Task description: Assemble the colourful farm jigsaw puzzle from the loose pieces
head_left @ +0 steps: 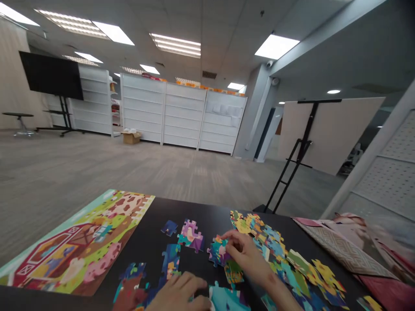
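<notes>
So, my right hand (243, 255) pinched a puzzle piece (218, 252) at twelve o'clock, apart from my left hand (178, 293), which lay flat at seven o'clock. Only a few pieces were joined; a big loose pile (275, 246) sat at two o'clock.

You have bright, even light here, falling from the ceiling panels (177, 45) at 12 and 1 o'clock, which burn out white with no detail. Your right hand (246, 259) throws only a faint, soft shadow over the puzzle pieces (272, 255), and the black table (207, 216) shows a dull sheen. Wide-angle bending tilts the pegboard wall (385, 160) at 3 o'clock, and the patterned sheet (343, 242) at 4 o'clock looks smeared and soft.
</notes>
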`<state>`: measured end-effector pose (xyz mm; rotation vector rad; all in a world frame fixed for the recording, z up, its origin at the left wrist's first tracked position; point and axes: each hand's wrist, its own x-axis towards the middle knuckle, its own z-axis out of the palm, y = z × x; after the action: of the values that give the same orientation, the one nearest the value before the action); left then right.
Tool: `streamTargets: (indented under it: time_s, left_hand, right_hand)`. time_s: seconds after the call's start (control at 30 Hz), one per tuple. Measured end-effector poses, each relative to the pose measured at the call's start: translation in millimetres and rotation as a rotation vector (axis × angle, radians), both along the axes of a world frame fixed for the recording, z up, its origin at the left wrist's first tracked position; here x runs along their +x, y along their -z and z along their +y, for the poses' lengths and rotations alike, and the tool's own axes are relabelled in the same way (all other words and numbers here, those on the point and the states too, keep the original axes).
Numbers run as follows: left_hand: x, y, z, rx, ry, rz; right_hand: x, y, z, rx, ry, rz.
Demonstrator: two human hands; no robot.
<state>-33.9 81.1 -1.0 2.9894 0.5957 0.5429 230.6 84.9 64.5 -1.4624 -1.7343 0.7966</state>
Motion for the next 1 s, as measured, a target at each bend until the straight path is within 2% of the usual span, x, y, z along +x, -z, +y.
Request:
streamTargets:
  time_s: [0.07, 0.17, 0.27, 0.37, 0.47, 0.57, 0.63, 0.73, 0.8, 0.87, 1.0]
  left_hand:
    - [-9.1, -23.3, 1.7, -0.024, -0.030, 0.006]
    - [-23.2, -53.9, -2.1, -0.213, -0.146, -0.071]
    - [-39.2, -74.9, -3.4, -0.378, -0.261, -0.113]
    - [-56.2, -88.3, 4.6, -0.473, -0.293, -0.091]
    - [-72.0, -91.4, 16.2, -0.514, -0.249, -0.015]
    - [-83.4, -86.2, 22.6, -0.534, -0.231, 0.024]
    - [-88.0, -82.6, 23.0, -0.536, -0.228, 0.021]
    - [-93.1, -81.2, 18.9, -0.528, -0.228, 0.032]
    - [-96.9, -82.1, 14.0, -0.522, -0.227, 0.038]
    - [-101.2, -82.9, 8.4, -0.521, -0.225, 0.024]
    - [-110.2, -82.6, -0.2, -0.547, -0.238, -0.010]
  right_hand:
    - [-4.3, 0.4, -3.7, 0.002, -0.003, -0.027]
    - [-12.7, 2.7, -6.8, 0.025, -0.016, -0.109]
    - [-20.5, 5.3, -10.4, 0.053, -0.055, -0.205]
    - [-21.0, 7.7, -11.0, 0.065, -0.106, -0.244]
    - [-14.9, 12.3, -5.3, 0.068, -0.118, -0.244]
    - [-17.1, 12.4, -5.5, -0.025, -0.115, -0.158]
    - [-30.1, 6.4, -16.0, -0.135, -0.146, -0.081]
    - [-66.1, -5.0, -42.5, -0.228, -0.284, -0.085]
    - [-93.1, -8.9, -57.3, -0.187, -0.374, -0.184]
    - [-114.3, -9.0, -64.9, -0.101, -0.407, -0.286]
    - [-126.9, -11.3, -73.6, 0.008, -0.305, -0.325]
